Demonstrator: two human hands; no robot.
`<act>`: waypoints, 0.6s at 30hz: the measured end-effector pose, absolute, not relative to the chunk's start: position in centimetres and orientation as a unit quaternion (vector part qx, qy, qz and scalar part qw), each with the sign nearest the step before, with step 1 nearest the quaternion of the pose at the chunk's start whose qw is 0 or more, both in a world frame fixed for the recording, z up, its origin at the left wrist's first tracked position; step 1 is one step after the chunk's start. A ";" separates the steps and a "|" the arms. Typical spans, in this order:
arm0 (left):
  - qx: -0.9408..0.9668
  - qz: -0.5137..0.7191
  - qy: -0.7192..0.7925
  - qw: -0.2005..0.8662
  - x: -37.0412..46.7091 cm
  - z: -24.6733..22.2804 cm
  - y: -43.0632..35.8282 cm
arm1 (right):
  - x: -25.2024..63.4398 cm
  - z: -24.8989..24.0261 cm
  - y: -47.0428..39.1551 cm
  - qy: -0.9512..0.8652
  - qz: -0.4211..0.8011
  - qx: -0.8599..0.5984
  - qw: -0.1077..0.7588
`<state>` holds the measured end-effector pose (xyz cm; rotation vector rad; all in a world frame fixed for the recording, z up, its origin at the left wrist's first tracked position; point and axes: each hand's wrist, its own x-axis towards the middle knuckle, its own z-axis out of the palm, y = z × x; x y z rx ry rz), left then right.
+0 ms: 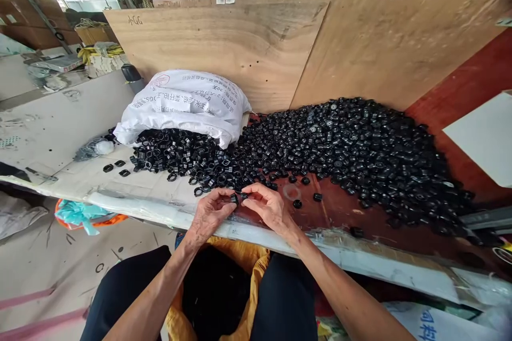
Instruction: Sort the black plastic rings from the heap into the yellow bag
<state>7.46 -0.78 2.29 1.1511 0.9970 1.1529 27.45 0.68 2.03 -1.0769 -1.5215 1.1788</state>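
Note:
My left hand (210, 214) is closed in a pinch on a small black plastic ring (234, 199) above the table's front edge. Close beside it, the thumb and fingers of my right hand (270, 208) pinch a small black plastic cap (244, 196). The two pieces face each other, nearly touching; the fingers partly hide both. Just beyond my hands lies a heap of black rings (180, 154), some of them loose at its front. A bigger pile of black round caps (340, 144) spreads over the red-brown surface to the right.
A white printed sack (184, 98) rests on the ring heap. Wooden boards (224, 42) stand along the back. Below the padded table edge (160, 216), an open yellow bag (258, 272) with a dark inside sits between my legs. An orange-rimmed basket (114, 219) stands at lower left.

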 end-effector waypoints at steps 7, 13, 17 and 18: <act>0.506 0.479 0.431 0.573 7.5 2.5 -0.8 | 27.6 1.7 0.7 -0.612 0.506 -0.410 0.447; 0.514 0.478 0.445 0.556 7.4 2.4 -0.8 | 28.0 2.4 0.6 -0.633 0.473 -0.409 0.456; 0.515 0.478 0.443 0.556 7.4 2.4 -0.9 | 27.9 2.5 0.6 -0.610 0.488 -0.409 0.471; 0.515 0.479 0.442 0.557 7.4 2.5 -0.9 | 27.8 2.4 0.7 -0.595 0.495 -0.411 0.482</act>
